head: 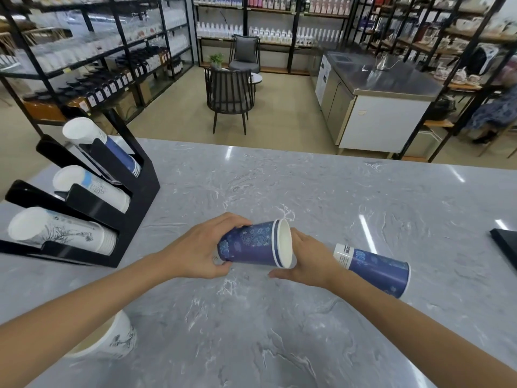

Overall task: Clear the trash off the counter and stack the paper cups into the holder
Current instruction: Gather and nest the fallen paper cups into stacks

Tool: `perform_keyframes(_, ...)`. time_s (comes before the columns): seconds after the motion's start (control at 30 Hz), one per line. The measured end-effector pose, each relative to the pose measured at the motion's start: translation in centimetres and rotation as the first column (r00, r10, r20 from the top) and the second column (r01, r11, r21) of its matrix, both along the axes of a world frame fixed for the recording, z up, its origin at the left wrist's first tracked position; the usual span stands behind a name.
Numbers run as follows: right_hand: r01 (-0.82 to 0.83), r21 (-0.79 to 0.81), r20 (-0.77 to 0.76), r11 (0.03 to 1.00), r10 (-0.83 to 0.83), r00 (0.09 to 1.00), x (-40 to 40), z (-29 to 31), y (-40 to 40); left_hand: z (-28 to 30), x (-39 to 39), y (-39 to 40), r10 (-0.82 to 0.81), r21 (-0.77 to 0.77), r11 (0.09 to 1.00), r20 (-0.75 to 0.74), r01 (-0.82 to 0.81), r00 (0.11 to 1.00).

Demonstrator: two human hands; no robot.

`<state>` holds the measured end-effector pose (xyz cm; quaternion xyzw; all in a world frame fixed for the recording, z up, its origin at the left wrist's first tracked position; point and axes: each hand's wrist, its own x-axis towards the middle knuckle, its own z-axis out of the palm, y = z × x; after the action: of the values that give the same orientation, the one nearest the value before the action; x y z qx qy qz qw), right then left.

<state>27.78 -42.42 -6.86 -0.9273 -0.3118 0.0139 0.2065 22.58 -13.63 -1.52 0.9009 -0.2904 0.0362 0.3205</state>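
Centrally, above a grey marbled counter, the left hand grips the closed base end of a blue patterned paper cup, fingers and thumb curled around it; the cup is held on its side, its white open rim pointing right. At least two rims show at that mouth, so it appears to be nested cups. The right hand sits just beside the rim, fingers loosely extended and holding nothing; whether it touches the rim cannot be told. A second blue cup lies on its side on the counter just behind the right wrist, white-labelled base toward the hand, mouth facing right. At far left stands a black tiered cup holder with three slanted slots: the upper holds a stack of blue-and-white cups, the middle a white stack with a pale blue band, the lower a white stack with ink-style drawings. Beneath the left forearm, near the counter's front edge, a white ink-drawn cup is partly hidden. A dark flat object is cut off at the right edge.
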Motion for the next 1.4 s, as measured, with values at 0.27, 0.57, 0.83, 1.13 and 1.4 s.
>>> perform_keyframes(0.27, -0.01, 0.289, -0.115, 0.957, 0.046, 0.992, -1.3, 0.6, 1.4, -1.2, -0.7, -0.4, 0.057, -0.049, 0.997, -0.065, -0.06, 0.996)
perform_keyframes(0.57, -0.099, 0.325, -0.105, 0.94, 0.14, 0.985, -2.5, 1.6, 1.6, -3.4, -1.8, -0.1, 0.143, -0.062, 0.986, -0.154, -0.154, 0.978)
perform_keyframes(0.83, -0.11, 0.13, -0.087, 0.985, 0.122, 0.989, -3.5, 0.5, 2.0, -5.1, -3.0, 0.6, 0.177, 0.018, 0.984, -0.175, -0.177, 0.968)
perform_keyframes(1.13, -0.124, -0.024, 0.037, 0.992, 0.125, 0.991, -4.1, -0.1, 1.9, -5.8, -3.5, -0.4, 0.221, 0.129, 0.971, -0.174, -0.201, 0.96)
perform_keyframes(1.4, -0.088, -0.009, 0.002, 0.996, 0.088, 0.996, -5.6, -0.3, 2.6, -5.3, -4.4, 0.1, 0.216, 0.116, 0.974, -0.243, -0.193, 0.946)
